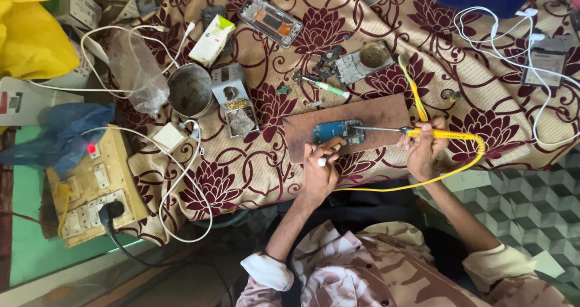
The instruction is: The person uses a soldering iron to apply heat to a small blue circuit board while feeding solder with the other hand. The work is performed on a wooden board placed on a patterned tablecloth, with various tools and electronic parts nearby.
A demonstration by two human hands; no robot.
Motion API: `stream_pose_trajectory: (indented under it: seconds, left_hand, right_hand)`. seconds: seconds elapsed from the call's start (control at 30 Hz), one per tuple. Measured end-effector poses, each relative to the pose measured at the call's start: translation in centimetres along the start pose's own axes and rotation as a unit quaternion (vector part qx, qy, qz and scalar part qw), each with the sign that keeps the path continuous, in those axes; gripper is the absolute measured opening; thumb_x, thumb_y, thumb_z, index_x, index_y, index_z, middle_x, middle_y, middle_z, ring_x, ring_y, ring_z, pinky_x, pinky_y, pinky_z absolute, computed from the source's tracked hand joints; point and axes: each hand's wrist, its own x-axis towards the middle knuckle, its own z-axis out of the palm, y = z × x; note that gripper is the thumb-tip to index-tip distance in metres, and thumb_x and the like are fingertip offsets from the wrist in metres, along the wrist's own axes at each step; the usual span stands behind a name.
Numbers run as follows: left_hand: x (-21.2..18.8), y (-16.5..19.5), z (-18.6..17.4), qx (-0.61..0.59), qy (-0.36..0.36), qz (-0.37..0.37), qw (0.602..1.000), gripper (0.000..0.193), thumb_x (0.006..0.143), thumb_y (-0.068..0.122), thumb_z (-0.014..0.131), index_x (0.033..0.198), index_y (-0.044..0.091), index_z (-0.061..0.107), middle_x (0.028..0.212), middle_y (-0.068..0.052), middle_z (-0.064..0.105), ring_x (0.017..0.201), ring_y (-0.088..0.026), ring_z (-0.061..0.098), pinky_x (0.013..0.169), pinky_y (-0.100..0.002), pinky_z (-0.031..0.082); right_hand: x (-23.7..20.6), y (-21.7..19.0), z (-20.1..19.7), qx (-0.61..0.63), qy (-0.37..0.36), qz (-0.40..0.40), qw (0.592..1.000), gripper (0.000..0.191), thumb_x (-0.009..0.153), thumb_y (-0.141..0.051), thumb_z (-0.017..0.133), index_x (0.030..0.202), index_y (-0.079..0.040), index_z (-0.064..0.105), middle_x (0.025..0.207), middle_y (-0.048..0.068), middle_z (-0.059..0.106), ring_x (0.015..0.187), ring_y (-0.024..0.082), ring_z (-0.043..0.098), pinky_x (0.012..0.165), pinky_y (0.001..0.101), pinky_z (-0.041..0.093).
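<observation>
Clutter rings board (347, 124): steel cup (190, 90), screwdriver (326, 87), white cables (519, 41).

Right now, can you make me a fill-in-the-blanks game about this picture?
1. The right hand holds a ____ soldering iron.
2. Its tip touches the blue ____ on the wooden board.
3. The left hand steadies that board's ____ edge.

Missing words: yellow; circuit board; near

Soft even daylight, sharp focus, faint shadows.
</observation>
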Motion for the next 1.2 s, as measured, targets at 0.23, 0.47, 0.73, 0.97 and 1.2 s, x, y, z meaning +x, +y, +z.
stream_pose_trajectory:
  seconds: [0.23, 0.47, 0.73, 0.97, 1.2]
  left_hand:
    - [0.2, 0.2, 0.0, -0.001, 0.016, 0.011, 1.000, 0.034, 0.074, -0.020, 0.050, 0.101, -0.001, 0.043, 0.122, -0.011, 0.072, 0.082, -0.028, 0.047, 0.086, -0.039, 0.038]
    - [0.1, -0.1, 0.4, -0.010, 0.028, -0.006, 1.000, 0.030, 0.076, -0.020, 0.049, 0.098, 0.000, 0.044, 0.119, -0.010, 0.074, 0.081, -0.028, 0.045, 0.084, -0.039, 0.040]
    - [0.2, 0.1, 0.2, 0.009, 0.014, -0.003, 1.000, 0.025, 0.078, -0.020, 0.050, 0.094, -0.001, 0.047, 0.118, -0.011, 0.073, 0.083, -0.028, 0.047, 0.084, -0.039, 0.041]
    - [0.2, 0.1, 0.2, 0.004, 0.021, 0.002, 1.000, 0.027, 0.077, -0.019, 0.050, 0.098, -0.002, 0.047, 0.119, -0.011, 0.072, 0.084, -0.029, 0.047, 0.084, -0.039, 0.041]
    - [0.1, 0.1, 0.5, -0.003, 0.025, -0.029, 0.999, 0.025, 0.079, -0.019, 0.051, 0.095, 0.001, 0.049, 0.118, -0.007, 0.074, 0.086, -0.027, 0.049, 0.083, -0.035, 0.043]
  right_hand:
    - [0.2, 0.2, 0.2, 0.012, 0.001, -0.002, 1.000, 0.021, 0.117, -0.022, 0.045, 0.108, -0.005, 0.039, 0.072, 0.007, 0.044, 0.059, 0.018, 0.050, 0.061, 0.0372, 0.053]
    - [0.2, 0.9, 0.3, 0.030, 0.030, 0.016, 0.999, 0.019, 0.114, -0.021, 0.047, 0.110, -0.005, 0.038, 0.068, 0.008, 0.047, 0.056, 0.018, 0.053, 0.059, 0.0366, 0.054]
    - [0.6, 1.1, 0.1, -0.014, -0.004, -0.013, 1.000, 0.019, 0.113, -0.021, 0.045, 0.107, -0.004, 0.041, 0.066, 0.009, 0.051, 0.053, 0.015, 0.052, 0.056, 0.0338, 0.055]
    - [0.4, 1.7, -0.3, -0.036, 0.010, 0.006, 0.999, 0.018, 0.115, -0.021, 0.045, 0.108, -0.005, 0.042, 0.066, 0.009, 0.049, 0.053, 0.015, 0.050, 0.056, 0.0336, 0.053]
    - [0.2, 2.0, -0.6, 0.043, 0.015, -0.042, 0.998, 0.019, 0.114, -0.026, 0.043, 0.112, -0.007, 0.040, 0.069, 0.010, 0.050, 0.053, 0.020, 0.053, 0.056, 0.0379, 0.055]
